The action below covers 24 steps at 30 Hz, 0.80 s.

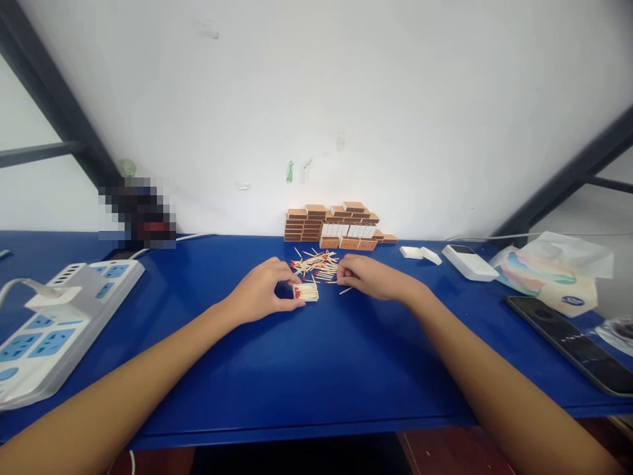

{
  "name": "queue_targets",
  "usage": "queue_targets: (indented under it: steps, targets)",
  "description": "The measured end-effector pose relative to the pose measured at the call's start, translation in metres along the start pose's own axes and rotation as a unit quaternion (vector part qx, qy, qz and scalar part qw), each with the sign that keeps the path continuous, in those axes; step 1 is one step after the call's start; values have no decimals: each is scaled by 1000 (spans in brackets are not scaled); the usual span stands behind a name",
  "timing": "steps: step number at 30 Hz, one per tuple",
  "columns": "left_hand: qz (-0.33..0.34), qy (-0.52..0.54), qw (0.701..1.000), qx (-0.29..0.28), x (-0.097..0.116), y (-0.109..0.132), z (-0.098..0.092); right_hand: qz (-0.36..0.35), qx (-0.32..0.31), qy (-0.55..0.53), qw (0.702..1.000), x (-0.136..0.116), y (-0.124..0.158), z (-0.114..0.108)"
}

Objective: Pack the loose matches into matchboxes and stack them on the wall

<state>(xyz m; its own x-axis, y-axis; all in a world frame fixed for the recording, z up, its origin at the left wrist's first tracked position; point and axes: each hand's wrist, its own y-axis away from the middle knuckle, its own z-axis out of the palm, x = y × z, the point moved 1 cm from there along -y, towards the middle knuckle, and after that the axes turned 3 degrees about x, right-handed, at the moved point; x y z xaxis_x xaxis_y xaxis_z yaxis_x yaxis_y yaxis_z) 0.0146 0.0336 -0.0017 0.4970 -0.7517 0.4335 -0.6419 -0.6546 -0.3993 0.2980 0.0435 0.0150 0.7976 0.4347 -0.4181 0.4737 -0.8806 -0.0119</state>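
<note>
My left hand [264,288] grips a small white matchbox tray [314,299] between thumb and fingers, low over the blue table. Red-headed matches [307,291] lie side by side inside it. To the right, my right hand [364,274] is closed in a pinch on a match [331,283], whose red head points left toward the tray. Just behind both hands spreads a loose pile of matches [320,262]. A single match [345,290] rests on the table below my right fingertips. The palm side of my right hand is hidden.
Stacked matchboxes [310,227] stand against the wall. Two white trays [420,253], a white device [469,264], a tissue pack [564,287] and a phone [568,340] lie right. A power strip [89,316] with a plug sits left. The blue table [306,382] has its edge nearest me.
</note>
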Motion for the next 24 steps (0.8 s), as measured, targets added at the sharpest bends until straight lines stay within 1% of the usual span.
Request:
queue_targets:
  steps: [2, 7, 9, 11, 13, 16, 19, 21, 22, 24]
  targets:
    - [-1, -1, 1000, 2, 0, 0, 1, -1, 15, 4, 1000, -11, 3, 1]
    - [7, 0, 1000, 4, 0, 0, 2, -79, 67, -5, 995, -50, 10, 12]
    - [7, 1, 1000, 5, 0, 1, 2, -94, 71, 1, 993, -56, 11, 14]
    - [5, 0, 1000, 7, 0, 1, 1, -87, 64, 2, 994, -51, 11, 9]
    - [3, -1, 1000, 6, 0, 1, 1, -63, 39, -5, 997, -37, 12, -1]
    - [1, 1, 1000, 0, -1, 1, 1, -19, -33, -13, 999, -15, 13, -14]
    - [0, 1, 1000, -1, -1, 1, 1, -16, -85, -22, 996, -6, 13, -16]
    - [0, -2, 1000, 0, -1, 0, 0, -29, -84, -36, 995, -9, 11, -12]
    - [0, -3, 1000, 2, -1, 0, 0, -35, -67, -47, 996, -12, 11, -11]
    - [0, -4, 1000, 5, -1, -1, 0, -42, -10, -78, 996, -19, 10, -8]
